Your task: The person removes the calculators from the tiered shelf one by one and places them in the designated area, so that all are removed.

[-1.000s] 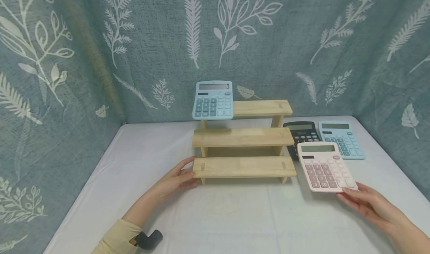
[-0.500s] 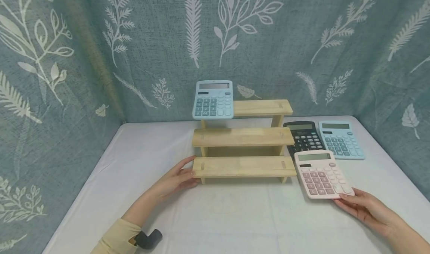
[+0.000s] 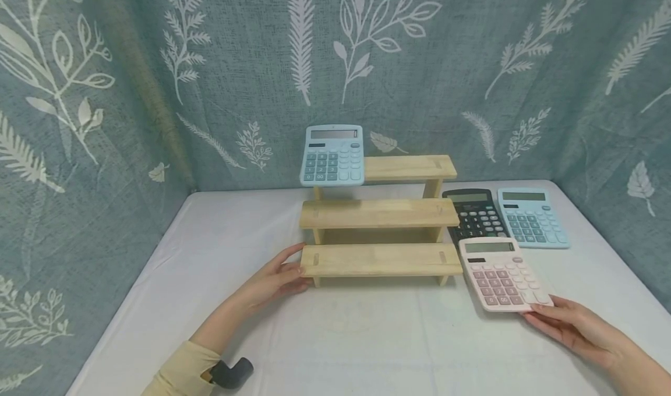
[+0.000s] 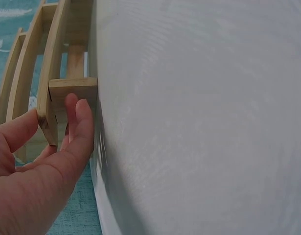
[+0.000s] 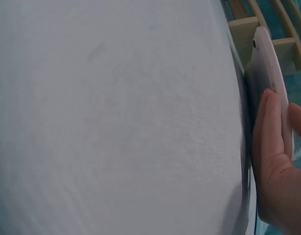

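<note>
Right hand (image 3: pixel 582 329): fingers drawn nearly together, the thumb over the near right corner of the pink calculator (image 3: pixel 505 276) and the fingers flat beneath it, pinching it.
Left hand (image 3: pixel 272 282): partly curled, thumb against the left end of the lowest shelf (image 3: pixel 380 260), fingers tucked underneath, gripping it.
Backdrop (image 3: pixel 236 64): blue-green cloth printed with white leaves and sprigs, hanging at the back and both sides.
Table (image 3: pixel 362 338): covered in white cloth.
Stand (image 3: pixel 380 214): pale wood, three stepped shelves, upright at the table's middle.
Calculator, pink: right of the stand, face up and tilted, near edge raised off the table; in the head view it overlaps the lower part of the black one.
Calculator, blue, first (image 3: pixel 332 156): at the left end of the top shelf, leaning back, display reading 0.
Calculator, blue, second (image 3: pixel 532 218): face up on the table, at far right.
Calculator, black (image 3: pixel 474 215): between the stand and the second blue one, partly covered.
Sleeve (image 3: pixel 183 370): beige, on the left arm.
Wrist piece (image 3: pixel 233 374): dark, curved, beside the sleeve's cuff.
</note>
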Demonstrator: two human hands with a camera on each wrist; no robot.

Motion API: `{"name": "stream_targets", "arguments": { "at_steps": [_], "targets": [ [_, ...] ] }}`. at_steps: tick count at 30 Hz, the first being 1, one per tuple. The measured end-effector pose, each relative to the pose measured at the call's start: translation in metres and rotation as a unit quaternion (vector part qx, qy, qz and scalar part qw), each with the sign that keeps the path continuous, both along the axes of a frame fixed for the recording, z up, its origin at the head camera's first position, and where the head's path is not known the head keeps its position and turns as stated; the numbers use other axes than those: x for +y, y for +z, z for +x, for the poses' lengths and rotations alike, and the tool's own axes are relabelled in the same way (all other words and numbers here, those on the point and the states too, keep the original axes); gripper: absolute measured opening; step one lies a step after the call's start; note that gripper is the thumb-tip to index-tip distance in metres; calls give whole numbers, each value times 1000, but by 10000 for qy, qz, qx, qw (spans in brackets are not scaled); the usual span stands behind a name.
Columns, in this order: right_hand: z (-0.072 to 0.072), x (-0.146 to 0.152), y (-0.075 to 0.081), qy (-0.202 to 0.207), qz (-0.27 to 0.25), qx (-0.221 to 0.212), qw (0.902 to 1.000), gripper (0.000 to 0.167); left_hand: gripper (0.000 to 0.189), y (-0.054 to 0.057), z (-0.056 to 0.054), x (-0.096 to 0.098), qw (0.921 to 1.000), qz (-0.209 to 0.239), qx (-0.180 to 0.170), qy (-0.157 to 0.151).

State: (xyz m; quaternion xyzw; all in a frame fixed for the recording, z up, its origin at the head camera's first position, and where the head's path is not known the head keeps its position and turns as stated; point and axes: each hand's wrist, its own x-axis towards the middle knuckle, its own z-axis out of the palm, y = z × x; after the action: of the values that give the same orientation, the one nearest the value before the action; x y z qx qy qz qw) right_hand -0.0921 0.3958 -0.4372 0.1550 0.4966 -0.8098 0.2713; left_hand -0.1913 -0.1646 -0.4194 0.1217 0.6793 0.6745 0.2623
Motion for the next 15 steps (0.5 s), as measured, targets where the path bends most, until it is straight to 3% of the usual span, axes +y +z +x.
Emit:
{"name": "stream_targets", "arguments": {
  "at_steps": [3, 7, 15],
  "targets": [
    [-1, 2, 1, 64, 144, -14, 9999, 48, 68, 0, 0, 0, 10000, -39, 15, 10],
    [0, 3, 3, 319, 573, 89, 9978, 87, 68, 0, 0, 0, 10000, -52, 20, 16],
    [0, -1, 6, 379, 1450, 61, 9887, 99, 67, -2, 0, 0, 10000, -7, 36, -26]
  ]
}}
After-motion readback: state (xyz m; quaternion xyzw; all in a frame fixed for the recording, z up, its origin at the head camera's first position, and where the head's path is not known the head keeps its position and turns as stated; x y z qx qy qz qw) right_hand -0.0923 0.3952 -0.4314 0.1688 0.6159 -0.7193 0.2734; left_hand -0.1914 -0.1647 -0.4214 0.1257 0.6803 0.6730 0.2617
